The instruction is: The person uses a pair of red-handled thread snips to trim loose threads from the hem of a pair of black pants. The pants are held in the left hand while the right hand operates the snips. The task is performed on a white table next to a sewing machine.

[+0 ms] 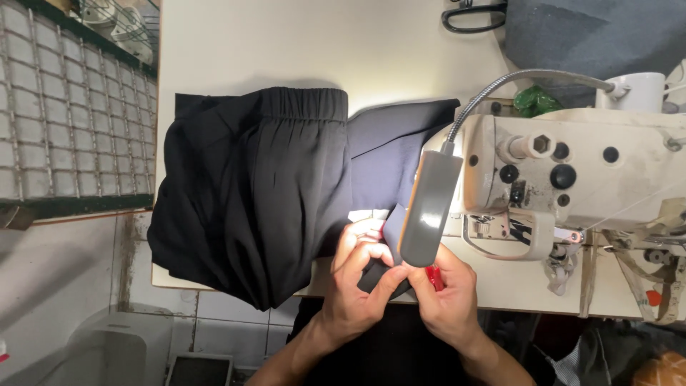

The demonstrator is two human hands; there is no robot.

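Note:
A black garment (250,193) with an elastic waistband lies across the white sewing table (286,50), its left part hanging over the edge. My left hand (361,279) pinches a corner of the black fabric near the table's front edge. My right hand (450,289) meets it there, holding the same fabric corner together with a small red tool (434,276). A grey lamp head (427,207) on a gooseneck hides part of the fingers and fabric.
A cream industrial sewing machine (572,171) stands on the right. Black scissors (471,14) and grey folded cloth (593,36) lie at the back. A wire-grid rack (71,107) is on the left, tiled floor below.

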